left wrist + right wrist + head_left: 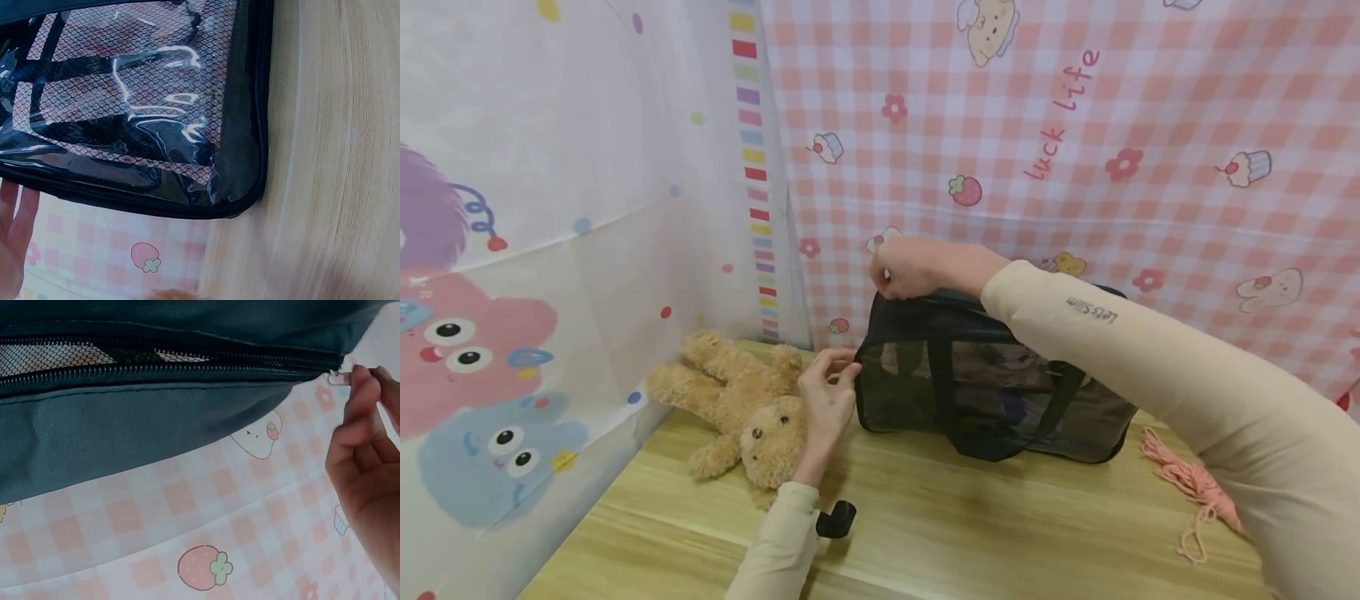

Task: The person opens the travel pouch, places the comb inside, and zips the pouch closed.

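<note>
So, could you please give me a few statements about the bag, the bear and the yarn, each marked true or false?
1. The right grip pinches the zip pull of the black bag. True.
2. The zip is closed along its whole length. False: a gap shows between its two rows of teeth.
3. The pink yarn lies to the right of the black bag in the head view. True.
4. The teddy bear sits upright inside the black bag. False: the teddy bear lies on the table, outside it.
5. The left grip is at the left edge of the black bag. True.
</note>
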The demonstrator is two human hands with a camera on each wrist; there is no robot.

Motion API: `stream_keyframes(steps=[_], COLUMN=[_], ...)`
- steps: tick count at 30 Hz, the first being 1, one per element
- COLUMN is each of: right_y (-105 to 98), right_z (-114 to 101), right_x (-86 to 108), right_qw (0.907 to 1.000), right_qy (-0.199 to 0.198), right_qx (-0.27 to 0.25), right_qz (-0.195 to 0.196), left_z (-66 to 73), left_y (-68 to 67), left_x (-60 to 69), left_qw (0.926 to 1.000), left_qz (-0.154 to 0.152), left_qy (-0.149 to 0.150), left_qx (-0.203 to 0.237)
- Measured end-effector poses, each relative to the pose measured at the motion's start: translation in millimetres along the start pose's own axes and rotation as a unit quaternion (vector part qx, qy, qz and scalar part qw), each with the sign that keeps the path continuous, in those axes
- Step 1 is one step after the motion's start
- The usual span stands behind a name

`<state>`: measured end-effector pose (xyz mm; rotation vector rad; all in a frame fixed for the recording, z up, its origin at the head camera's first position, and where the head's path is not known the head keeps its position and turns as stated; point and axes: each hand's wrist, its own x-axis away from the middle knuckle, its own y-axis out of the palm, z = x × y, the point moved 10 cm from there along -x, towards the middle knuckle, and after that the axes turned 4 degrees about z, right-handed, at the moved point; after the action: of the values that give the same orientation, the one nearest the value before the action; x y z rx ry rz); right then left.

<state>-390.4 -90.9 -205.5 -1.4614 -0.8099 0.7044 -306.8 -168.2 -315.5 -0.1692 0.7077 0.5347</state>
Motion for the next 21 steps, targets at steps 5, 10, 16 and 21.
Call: stream_keyframes(steps=[5,10,16,21], right_y=[-13,-18,-17,-18], right_z=[1,4,27,44], right_x=[5.7,6.1,13.1,23.1], right_qw=[0.9997,0.9995,0.9964,0.9913], right_qy=[-0.012,-0.017,0.014,0.030], right_qx=[0.004,-0.025,-0.083,-0.127], right_qz=[0.021,0.012,0.003,0.017], left_z=[0.2,-0.6,-3.2,0.1], left_y=[1.3,-4.4,-2.2,1.0], left_x=[1.2,4.2,4.3,0.2], left_qw=[1.0000,0.9999,0.9996,0.9998], left_qz=[-0.004,0.009,0.005,-0.002], left_qy=[-0.005,-0.010,-0.025,-0.013], left_qx=[-0.003,-0.010,-0.015,-0.013])
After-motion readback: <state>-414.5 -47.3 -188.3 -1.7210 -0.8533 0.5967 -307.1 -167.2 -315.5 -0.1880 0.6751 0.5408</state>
